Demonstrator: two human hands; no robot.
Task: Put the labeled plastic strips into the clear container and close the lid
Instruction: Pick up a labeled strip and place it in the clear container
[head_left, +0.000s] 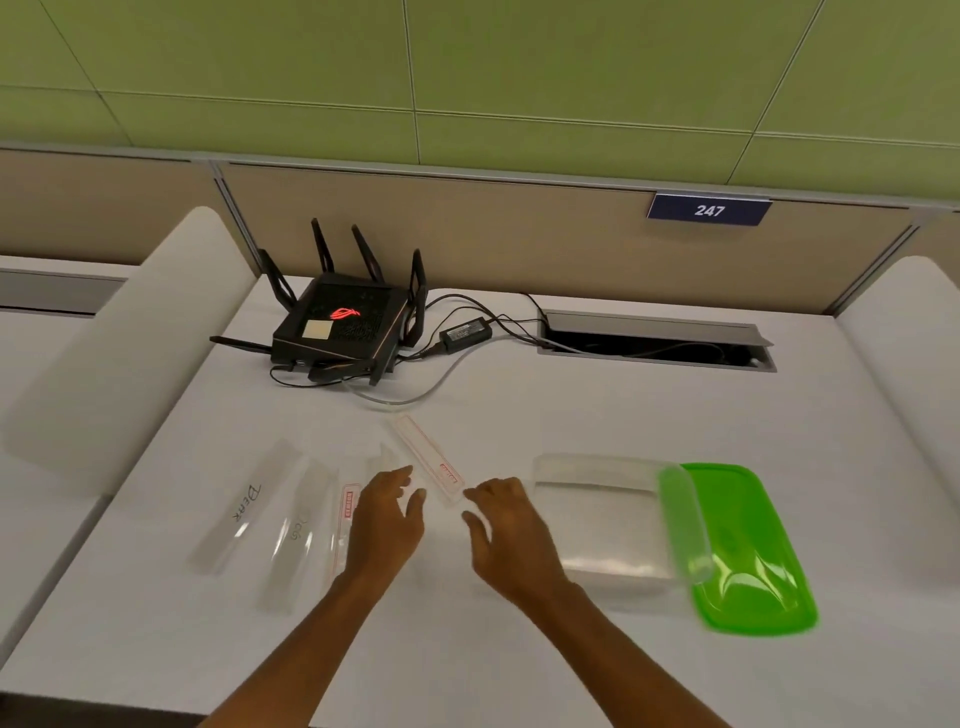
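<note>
**Clear strips not yet gathered, container open**

Clear plastic is the material of almost everything on the white desk (519, 649), and this is judged to be the main risk. Four strips are seen: one marked "DERK" (244, 512), a second strip (296, 535) beside it, a red-labelled strip (345, 525) partly hidden by the left hand (384, 525), and a tilted strip (428, 460) between both hands. The left hand is held with fingers spread, gripping nothing. The right hand (506, 535) is also open, its fingertips just beside the near end of the tilted strip; whether it is touched cannot be told. The clear container (597, 519) stands to the right, open, with the green lid (748, 551) leaning against its far side. A strip could be overlooked because it is hardly visible on the desk, or it could slip from the fingers, being smooth and thin. The lid could be knocked when strips are carried over.
</note>
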